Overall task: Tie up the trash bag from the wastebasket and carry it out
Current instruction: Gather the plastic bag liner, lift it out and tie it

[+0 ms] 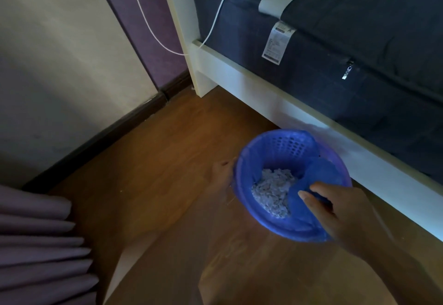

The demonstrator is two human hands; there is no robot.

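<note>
A round blue wastebasket point(268, 222) stands on the wooden floor beside the bed. A blue trash bag point(323, 172) lines it, its edge folded over the rim. Crumpled white paper point(273, 192) lies at the bottom of the bag. My right hand point(340, 211) reaches in from the lower right, with thumb and fingers pinched on a fold of the bag at the near right rim. My left hand point(221, 177) is blurred; it grips the basket's left rim from outside, and its fingertips are hidden behind the rim.
A white bed frame point(263, 88) with a dark mattress point(359, 40) runs along the right, close behind the basket. A white cable point(148, 24) hangs by the bedpost. A wall with a dark baseboard point(96, 141) is at left, with purple curtain folds point(36, 244) at lower left.
</note>
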